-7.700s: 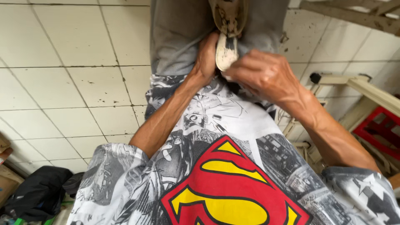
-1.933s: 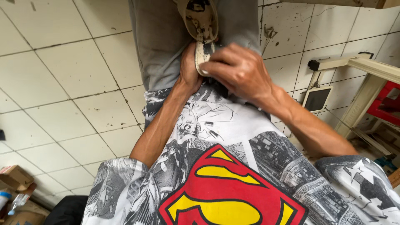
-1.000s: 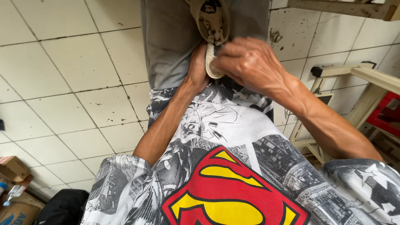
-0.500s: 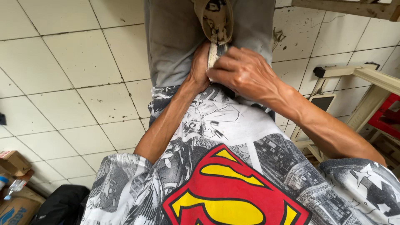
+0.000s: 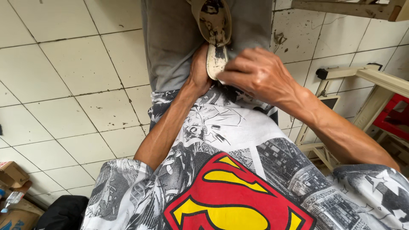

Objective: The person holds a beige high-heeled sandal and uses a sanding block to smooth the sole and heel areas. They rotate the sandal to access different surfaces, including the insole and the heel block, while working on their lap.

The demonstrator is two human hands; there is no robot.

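A worn beige shoe sole (image 5: 214,30), smeared dark, rests on my grey-trousered lap (image 5: 170,47), its near end toward my body. My left hand (image 5: 199,70) grips the near end of the sole from the left side. My right hand (image 5: 255,72) is closed over the same end from the right, fingers curled against its edge. What lies under the fingers is hidden. My printed grey shirt with a red and yellow emblem (image 5: 230,196) fills the bottom of the view.
White floor tiles (image 5: 64,85) spread to the left. A pale wooden frame (image 5: 362,81) and a red crate (image 5: 394,115) stand at the right. Cardboard boxes (image 5: 12,200) and a black bag (image 5: 59,213) lie at the lower left.
Both hands stay on the near end of the sole. My right hand has slid slightly rightward, its fingers shifting along the edge. The view has drifted a little.
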